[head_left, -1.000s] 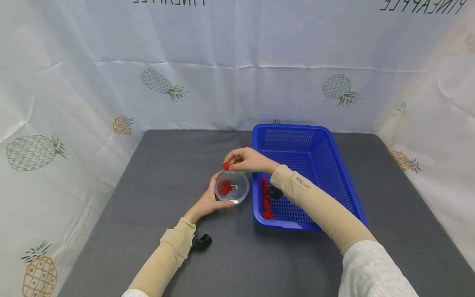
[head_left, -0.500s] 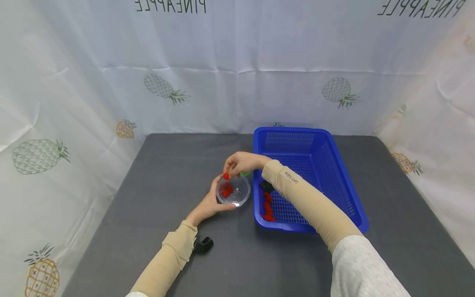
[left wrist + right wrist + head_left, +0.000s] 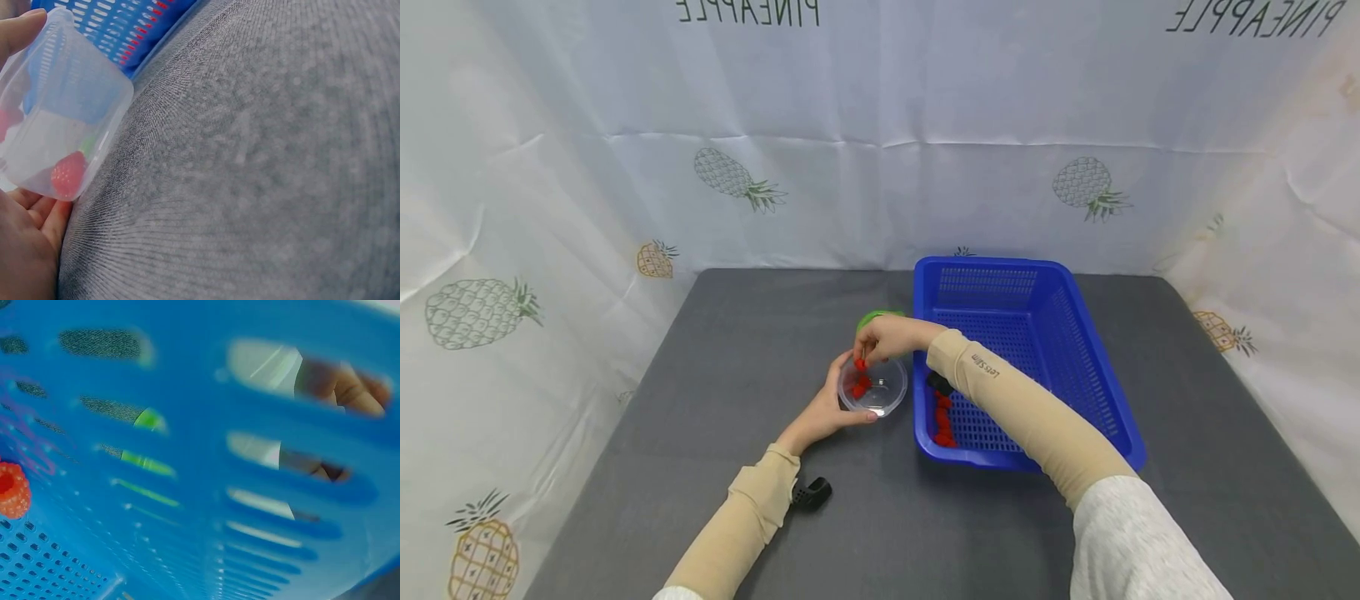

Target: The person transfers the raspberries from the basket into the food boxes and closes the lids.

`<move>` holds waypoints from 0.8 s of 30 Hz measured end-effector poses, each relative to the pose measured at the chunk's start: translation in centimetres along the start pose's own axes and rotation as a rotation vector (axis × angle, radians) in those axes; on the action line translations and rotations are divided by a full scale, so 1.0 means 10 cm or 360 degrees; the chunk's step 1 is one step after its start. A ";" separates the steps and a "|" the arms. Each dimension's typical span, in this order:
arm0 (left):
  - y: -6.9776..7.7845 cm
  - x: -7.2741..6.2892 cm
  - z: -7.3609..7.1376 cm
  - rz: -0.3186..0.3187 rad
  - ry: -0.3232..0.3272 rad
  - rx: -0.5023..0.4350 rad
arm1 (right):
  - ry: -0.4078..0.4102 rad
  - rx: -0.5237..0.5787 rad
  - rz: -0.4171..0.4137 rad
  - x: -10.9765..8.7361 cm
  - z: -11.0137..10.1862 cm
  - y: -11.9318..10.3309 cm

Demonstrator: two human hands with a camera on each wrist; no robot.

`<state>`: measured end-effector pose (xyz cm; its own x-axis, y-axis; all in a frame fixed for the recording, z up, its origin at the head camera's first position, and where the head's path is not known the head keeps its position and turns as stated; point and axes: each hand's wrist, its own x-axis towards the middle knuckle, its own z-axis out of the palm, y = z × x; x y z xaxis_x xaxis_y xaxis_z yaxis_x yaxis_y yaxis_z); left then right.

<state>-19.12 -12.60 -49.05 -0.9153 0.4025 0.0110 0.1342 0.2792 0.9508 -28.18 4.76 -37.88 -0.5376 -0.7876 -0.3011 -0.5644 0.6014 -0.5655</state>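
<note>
My left hand [image 3: 822, 408] holds a clear round plastic cup [image 3: 891, 402] by its side, with fingers behind it and thumb at the near rim. A few red raspberries [image 3: 859, 387] lie in the cup; in the left wrist view one raspberry [image 3: 69, 176] rests low against its wall. My right hand [image 3: 891, 336] pinches another raspberry [image 3: 861, 364] right at the cup's far rim. A green lid [image 3: 878, 316] lies behind the right hand, partly covered by it. In the right wrist view, the blue basket's slotted wall [image 3: 194, 425] hides most of the cup and fingers.
The blue plastic basket [image 3: 1030, 446] stands right of the cup, under my right forearm. Several raspberries [image 3: 943, 421] line its left side. A dark grey cloth [image 3: 737, 333] covers the table, and a white pineapple-print curtain [image 3: 880, 200] hangs behind.
My right hand has brought its raspberry down and closer, from behind the cup to its rim. The left hand keeps its hold on the cup.
</note>
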 end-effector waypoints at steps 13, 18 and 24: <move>0.00 0.02 -0.01 -0.0004 -0.0016 -0.0028 | 0.0058 -0.0036 0.0072 0.01 0.03 0.00; 0.05 0.01 -0.03 -0.0035 -0.0040 -0.0009 | 0.0054 -0.0020 0.0048 0.01 0.02 0.00; 0.30 -0.09 -0.06 -0.0063 -0.0068 0.0003 | 0.0057 0.0071 0.0010 -0.01 -0.01 0.00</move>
<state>-18.14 -12.64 -46.03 -0.9030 0.4277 -0.0398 0.0990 0.2973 0.9496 -28.18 4.82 -37.74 -0.5634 -0.7782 -0.2775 -0.5331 0.5990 -0.5975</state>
